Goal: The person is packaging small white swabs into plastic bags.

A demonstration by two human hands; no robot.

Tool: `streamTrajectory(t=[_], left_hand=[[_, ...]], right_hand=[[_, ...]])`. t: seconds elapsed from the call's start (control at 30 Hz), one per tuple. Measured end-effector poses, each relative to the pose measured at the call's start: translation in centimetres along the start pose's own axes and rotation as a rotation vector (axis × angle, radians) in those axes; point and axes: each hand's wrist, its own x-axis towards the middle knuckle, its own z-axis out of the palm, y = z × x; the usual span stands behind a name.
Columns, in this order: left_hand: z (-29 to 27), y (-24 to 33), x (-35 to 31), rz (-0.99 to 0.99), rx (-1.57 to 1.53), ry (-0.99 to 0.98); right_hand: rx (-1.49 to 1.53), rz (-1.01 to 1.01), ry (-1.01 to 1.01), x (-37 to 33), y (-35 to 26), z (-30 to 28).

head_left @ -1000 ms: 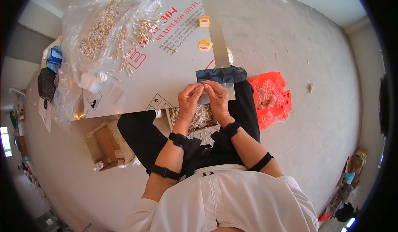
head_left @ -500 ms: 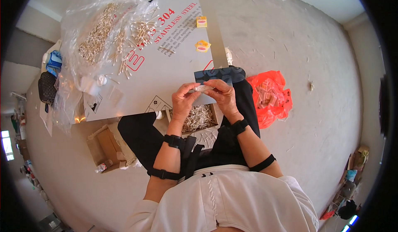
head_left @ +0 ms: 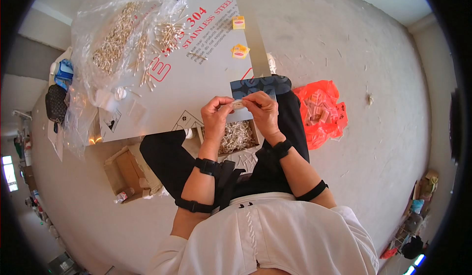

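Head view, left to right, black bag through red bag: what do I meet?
Black bag → clear plastic bag with cotton swabs → left hand → small pale item → right hand → red plastic bag.

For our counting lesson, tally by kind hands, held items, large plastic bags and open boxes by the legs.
Hands: 2 (left hand, right hand)
Held white item: 1
Bags: 2 (red bag, clear bag)
Boxes: 2 (left box, middle box)
Total: 7
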Motion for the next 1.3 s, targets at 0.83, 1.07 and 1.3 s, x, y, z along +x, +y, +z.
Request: streamTrajectory(t=[0.83, 1.07, 1.3], left_hand=[[-0.5, 4.1, 0.4, 0.565, 0.809, -0.295], [-0.6, 5.2, 0.2, 0.691, 0.969, -0.327], [-0.2, 4.7, 0.0, 0.708, 0.891, -0.227]], right_hand=[[-0.467, -0.488, -0.317, 1.5, -3.5, -2.4], [-0.569, -0.653, -0.325, 1.4, -4.4, -2.4], [-0.595, -0.629, -0.343, 1.3, -4.3, -2.1]])
